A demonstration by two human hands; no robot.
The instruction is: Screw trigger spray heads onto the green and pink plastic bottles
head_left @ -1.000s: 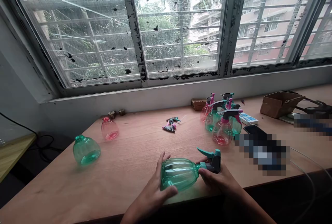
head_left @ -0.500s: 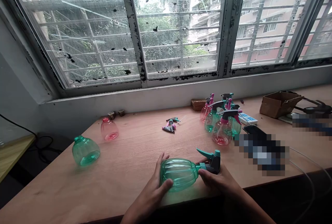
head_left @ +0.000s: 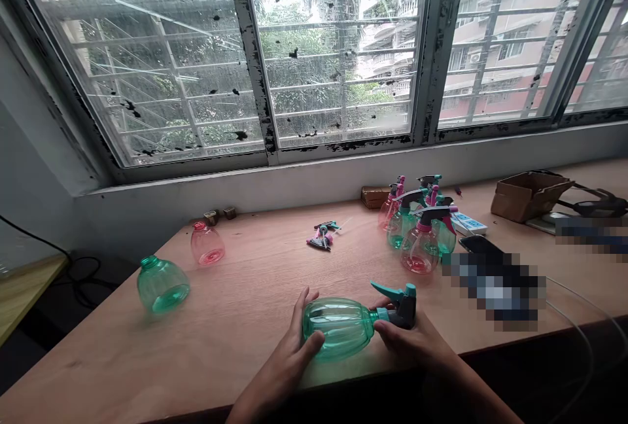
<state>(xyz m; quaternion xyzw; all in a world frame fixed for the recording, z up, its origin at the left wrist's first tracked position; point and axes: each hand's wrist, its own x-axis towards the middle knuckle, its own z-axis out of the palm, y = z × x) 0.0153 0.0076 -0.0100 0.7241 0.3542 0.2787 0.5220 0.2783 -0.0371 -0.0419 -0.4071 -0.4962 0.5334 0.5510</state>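
A clear green spray bottle (head_left: 338, 327) lies on its side in the air over the table's front edge, its dark spray head with a teal trigger (head_left: 392, 293) pointing right. My left hand (head_left: 297, 349) wraps the bottle's base end, thumb on the near side. My right hand (head_left: 412, 339) grips the neck and collar below the spray head; most of its fingers are hidden behind. Beyond the bottle, several loose spray heads (head_left: 322, 237) in pink, teal and dark grey lie on the table.
To the left stand a headless green bottle (head_left: 163, 285) and a headless pink bottle (head_left: 207, 244). At right, several assembled spray bottles (head_left: 420, 250) cluster near a phone (head_left: 478, 247), a blurred patch and a cardboard box (head_left: 530, 196). The wooden table (head_left: 245, 293) runs along the window wall.
Almost nothing differs. Both hands keep their hold on the green spray bottle, which has barely shifted.
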